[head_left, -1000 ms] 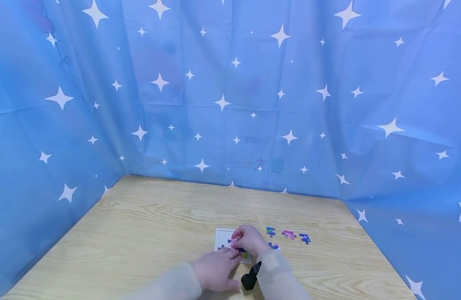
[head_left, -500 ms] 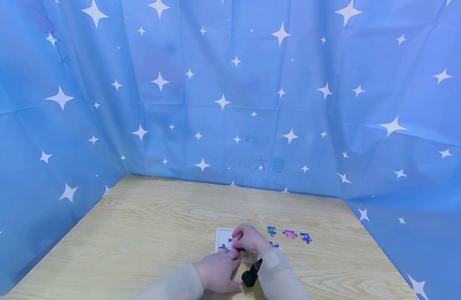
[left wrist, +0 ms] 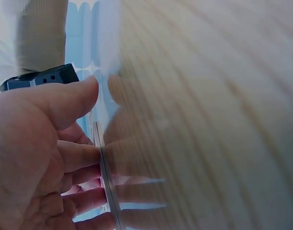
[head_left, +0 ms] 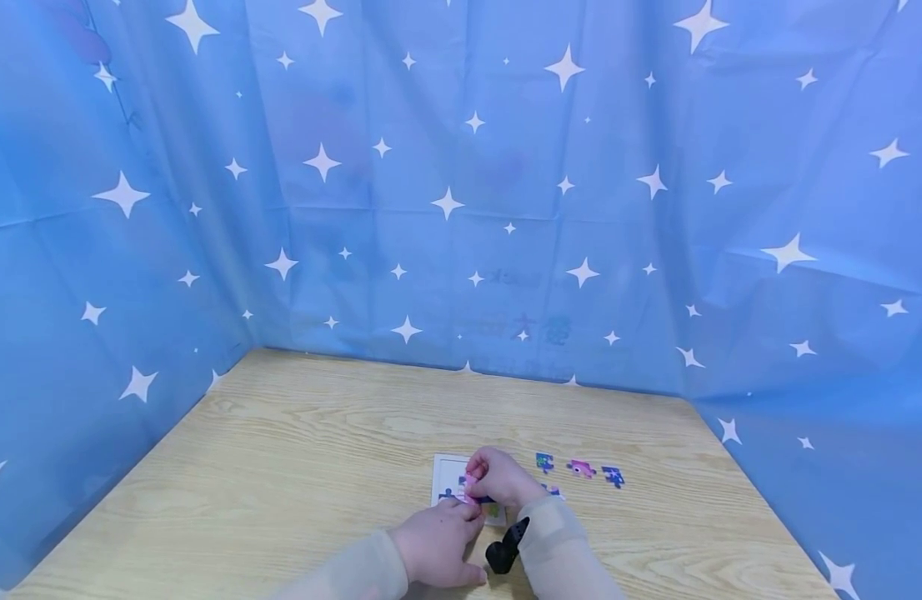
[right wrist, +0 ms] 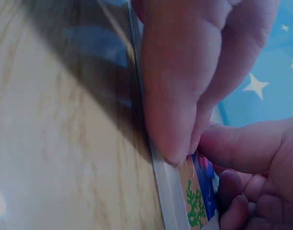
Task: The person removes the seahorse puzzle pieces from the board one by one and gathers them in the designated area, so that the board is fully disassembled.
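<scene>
A white-rimmed puzzle board (head_left: 443, 465) lies on the table, partly filled with blue and pink pieces. My right hand (head_left: 502, 480) pinches a pink puzzle piece (head_left: 471, 485) between thumb and fingers at the board. Beside it, my left hand (head_left: 438, 546) rests its extended fingers on the near part of the board. In the left wrist view, the fingers (left wrist: 84, 158) of that hand touch the board's edge (left wrist: 106, 175). The right wrist view shows left fingertips pressing next to a green plant picture (right wrist: 195, 206), close to the right thumb (right wrist: 247, 148). Both hands hide much of the board.
Several loose puzzle pieces lie right of the board: a blue-green one (head_left: 544, 462), a pink one with an eye (head_left: 581, 469), and a blue one (head_left: 613, 476). Another piece (head_left: 553, 490) is partly behind the right wrist. A starry blue curtain (head_left: 446, 275) borders the wooden table (head_left: 303, 450).
Both hands stay almost where they were on the board, with the right fingers still at the pink puzzle piece. The head view has shifted very slightly.
</scene>
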### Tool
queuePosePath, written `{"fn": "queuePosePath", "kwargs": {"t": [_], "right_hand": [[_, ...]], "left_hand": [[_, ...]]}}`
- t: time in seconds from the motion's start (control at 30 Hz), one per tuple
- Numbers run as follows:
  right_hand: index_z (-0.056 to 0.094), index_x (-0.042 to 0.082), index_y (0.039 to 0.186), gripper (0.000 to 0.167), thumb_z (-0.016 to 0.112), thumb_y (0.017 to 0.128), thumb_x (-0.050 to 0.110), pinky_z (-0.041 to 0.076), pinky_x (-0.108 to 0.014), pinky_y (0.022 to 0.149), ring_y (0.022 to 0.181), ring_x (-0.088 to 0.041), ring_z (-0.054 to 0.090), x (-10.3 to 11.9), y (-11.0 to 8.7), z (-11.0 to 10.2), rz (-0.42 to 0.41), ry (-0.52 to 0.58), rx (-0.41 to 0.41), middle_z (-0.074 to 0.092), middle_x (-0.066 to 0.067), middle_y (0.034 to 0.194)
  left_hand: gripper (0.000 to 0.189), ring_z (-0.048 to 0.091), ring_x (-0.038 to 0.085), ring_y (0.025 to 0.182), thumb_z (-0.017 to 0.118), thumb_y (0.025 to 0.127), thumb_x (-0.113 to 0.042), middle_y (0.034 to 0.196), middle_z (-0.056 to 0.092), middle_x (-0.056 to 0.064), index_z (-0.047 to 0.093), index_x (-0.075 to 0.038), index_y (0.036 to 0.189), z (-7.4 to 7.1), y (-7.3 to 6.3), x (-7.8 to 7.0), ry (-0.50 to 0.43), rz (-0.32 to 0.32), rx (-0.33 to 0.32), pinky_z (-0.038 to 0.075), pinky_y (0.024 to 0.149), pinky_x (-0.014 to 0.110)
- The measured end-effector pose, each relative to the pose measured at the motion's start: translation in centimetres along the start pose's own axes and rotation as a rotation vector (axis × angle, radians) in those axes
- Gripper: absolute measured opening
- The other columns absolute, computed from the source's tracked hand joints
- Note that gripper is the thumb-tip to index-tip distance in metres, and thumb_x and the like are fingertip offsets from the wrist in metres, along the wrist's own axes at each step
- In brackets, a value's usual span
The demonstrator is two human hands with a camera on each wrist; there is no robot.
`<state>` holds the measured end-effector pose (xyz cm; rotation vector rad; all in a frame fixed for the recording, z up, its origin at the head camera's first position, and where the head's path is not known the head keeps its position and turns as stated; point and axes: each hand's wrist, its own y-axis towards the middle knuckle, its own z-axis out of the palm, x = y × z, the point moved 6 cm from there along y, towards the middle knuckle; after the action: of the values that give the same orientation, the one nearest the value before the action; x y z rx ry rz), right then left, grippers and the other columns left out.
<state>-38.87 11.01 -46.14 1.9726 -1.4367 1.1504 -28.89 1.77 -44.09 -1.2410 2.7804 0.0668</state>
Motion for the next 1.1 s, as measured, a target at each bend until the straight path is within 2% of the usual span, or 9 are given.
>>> {"fn": "queuePosePath", "kwargs": {"t": [0.23, 0.47, 0.63, 0.8, 1.1], "right_hand": [[0.059, -0.001, 0.100, 0.025, 0.069, 0.078, -0.010, 0.048, -0.028, 0.066, 0.074, -0.017, 0.053, 0.02, -0.01, -0.04, -0.006, 0.042, -0.002, 0.055, -0.006, 0.083], [0.061, 0.002, 0.100, 0.024, 0.068, 0.080, -0.009, 0.046, -0.029, 0.066, 0.076, -0.021, 0.053, -0.18, 0.03, -0.24, 0.009, 0.074, -0.011, 0.055, -0.008, 0.086], [0.064, 0.001, 0.101, 0.021, 0.067, 0.082, -0.007, 0.047, -0.030, 0.067, 0.075, -0.020, 0.054, -0.22, -0.03, -0.51, -0.006, 0.108, -0.001, 0.056, -0.008, 0.085], [0.067, 0.001, 0.104, 0.022, 0.067, 0.083, -0.006, 0.048, -0.030, 0.067, 0.075, -0.019, 0.055, -0.19, -0.08, -0.64, -0.014, 0.104, 0.007, 0.057, -0.008, 0.085], [0.070, 0.006, 0.103, 0.017, 0.069, 0.086, 0.005, 0.045, -0.032, 0.069, 0.078, -0.020, 0.056, -0.61, -0.01, -0.93, 0.010, 0.067, -0.033, 0.060, -0.006, 0.088]], "left_hand": [[0.072, 0.045, 0.020, 0.128, 0.062, 0.084, -0.056, 0.139, 0.051, 0.001, 0.055, -0.008, 0.136, -0.01, 0.00, 0.08, 0.003, 0.001, -0.003, 0.038, 0.105, 0.025], [0.071, 0.045, 0.019, 0.128, 0.062, 0.085, -0.056, 0.140, 0.051, 0.000, 0.055, -0.009, 0.137, 0.06, 0.10, 0.27, -0.033, -0.013, 0.027, 0.039, 0.104, 0.027], [0.069, 0.046, 0.016, 0.125, 0.062, 0.084, -0.057, 0.136, 0.053, -0.002, 0.057, -0.010, 0.134, -0.03, 0.04, 0.15, -0.017, -0.009, 0.014, 0.040, 0.103, 0.026], [0.068, 0.047, 0.016, 0.124, 0.062, 0.084, -0.057, 0.134, 0.054, -0.003, 0.058, -0.010, 0.133, -0.04, 0.04, 0.17, -0.010, -0.012, 0.002, 0.041, 0.101, 0.026], [0.068, 0.047, 0.016, 0.124, 0.061, 0.085, -0.057, 0.136, 0.053, -0.002, 0.057, -0.010, 0.134, 0.05, 0.08, 0.19, -0.021, -0.008, 0.016, 0.041, 0.102, 0.026]]}}
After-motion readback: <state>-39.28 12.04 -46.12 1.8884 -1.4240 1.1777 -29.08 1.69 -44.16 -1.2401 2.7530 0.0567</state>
